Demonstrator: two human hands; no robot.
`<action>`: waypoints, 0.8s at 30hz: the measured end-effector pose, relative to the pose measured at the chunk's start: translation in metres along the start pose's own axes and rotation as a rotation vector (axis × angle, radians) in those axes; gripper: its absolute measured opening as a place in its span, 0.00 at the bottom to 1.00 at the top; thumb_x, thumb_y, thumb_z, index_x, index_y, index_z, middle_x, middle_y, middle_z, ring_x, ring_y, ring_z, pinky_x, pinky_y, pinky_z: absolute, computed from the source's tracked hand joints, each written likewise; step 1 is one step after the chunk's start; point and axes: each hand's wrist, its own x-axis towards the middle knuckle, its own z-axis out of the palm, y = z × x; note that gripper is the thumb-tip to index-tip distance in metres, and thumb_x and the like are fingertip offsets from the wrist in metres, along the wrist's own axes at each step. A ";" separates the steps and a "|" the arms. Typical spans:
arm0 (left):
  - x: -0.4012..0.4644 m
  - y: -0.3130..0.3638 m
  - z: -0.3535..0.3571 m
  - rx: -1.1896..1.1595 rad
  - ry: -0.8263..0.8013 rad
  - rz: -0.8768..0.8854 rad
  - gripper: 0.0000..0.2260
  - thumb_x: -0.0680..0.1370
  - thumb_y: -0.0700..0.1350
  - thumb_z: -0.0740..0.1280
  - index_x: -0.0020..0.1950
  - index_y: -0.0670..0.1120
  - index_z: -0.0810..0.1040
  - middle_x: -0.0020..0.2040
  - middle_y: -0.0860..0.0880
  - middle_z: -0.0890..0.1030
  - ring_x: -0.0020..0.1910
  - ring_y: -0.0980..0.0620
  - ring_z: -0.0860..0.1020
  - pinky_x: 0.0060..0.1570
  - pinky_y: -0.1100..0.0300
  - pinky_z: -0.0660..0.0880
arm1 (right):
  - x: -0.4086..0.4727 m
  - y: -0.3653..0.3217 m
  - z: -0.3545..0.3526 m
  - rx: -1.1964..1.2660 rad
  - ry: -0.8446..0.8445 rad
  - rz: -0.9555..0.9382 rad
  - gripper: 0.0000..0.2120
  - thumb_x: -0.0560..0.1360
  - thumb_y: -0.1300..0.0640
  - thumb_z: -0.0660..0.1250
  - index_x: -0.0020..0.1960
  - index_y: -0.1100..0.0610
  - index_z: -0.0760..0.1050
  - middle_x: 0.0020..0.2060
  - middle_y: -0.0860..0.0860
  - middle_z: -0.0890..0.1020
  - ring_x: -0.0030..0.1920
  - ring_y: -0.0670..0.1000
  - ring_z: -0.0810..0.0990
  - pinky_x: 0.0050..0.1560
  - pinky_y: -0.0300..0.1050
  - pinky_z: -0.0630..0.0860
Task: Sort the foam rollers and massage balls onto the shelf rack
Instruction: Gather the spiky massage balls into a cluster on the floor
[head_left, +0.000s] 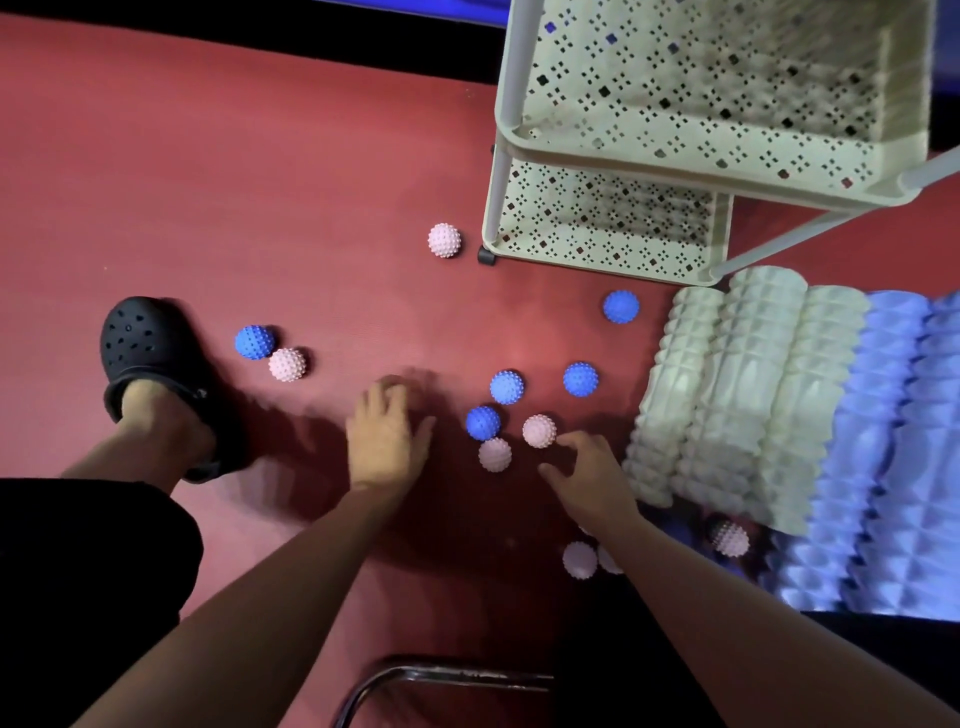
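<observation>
The person's empty right hand (587, 478), fingers spread, reaches for a pink spiky ball (539, 431) just beyond its fingertips, best cupped fully so it cannot roll; the left hand (387, 434) hovers spread, empty.

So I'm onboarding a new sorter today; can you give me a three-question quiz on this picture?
1. True or false: the shelf rack already holds balls.
2. How many blue spiky balls lie on the red floor?
3. Which hand is nearest a pink spiky ball: A) left hand B) right hand?

Key: 1. False: the visible tiers are bare. 2. Five. 3. B: its fingertips are almost at the ball.
</observation>
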 end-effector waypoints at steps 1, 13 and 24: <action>0.001 -0.010 -0.002 0.029 -0.010 -0.074 0.22 0.74 0.51 0.71 0.65 0.46 0.74 0.63 0.42 0.72 0.58 0.37 0.72 0.54 0.43 0.73 | -0.001 0.003 0.001 -0.003 0.000 0.006 0.22 0.73 0.50 0.74 0.65 0.53 0.74 0.59 0.54 0.73 0.57 0.57 0.78 0.61 0.55 0.75; 0.024 0.030 0.010 -0.614 -0.224 -0.185 0.19 0.75 0.44 0.75 0.64 0.47 0.76 0.61 0.49 0.79 0.57 0.47 0.79 0.56 0.57 0.77 | 0.029 -0.004 0.015 0.222 -0.086 -0.033 0.33 0.72 0.54 0.76 0.75 0.50 0.69 0.65 0.57 0.73 0.64 0.54 0.76 0.71 0.47 0.68; 0.043 0.017 0.028 -0.500 -0.489 -0.098 0.29 0.74 0.51 0.65 0.76 0.50 0.68 0.71 0.47 0.75 0.68 0.47 0.75 0.70 0.47 0.70 | 0.040 -0.018 0.019 0.459 -0.054 -0.012 0.18 0.73 0.66 0.73 0.61 0.56 0.80 0.49 0.46 0.82 0.49 0.43 0.79 0.46 0.23 0.70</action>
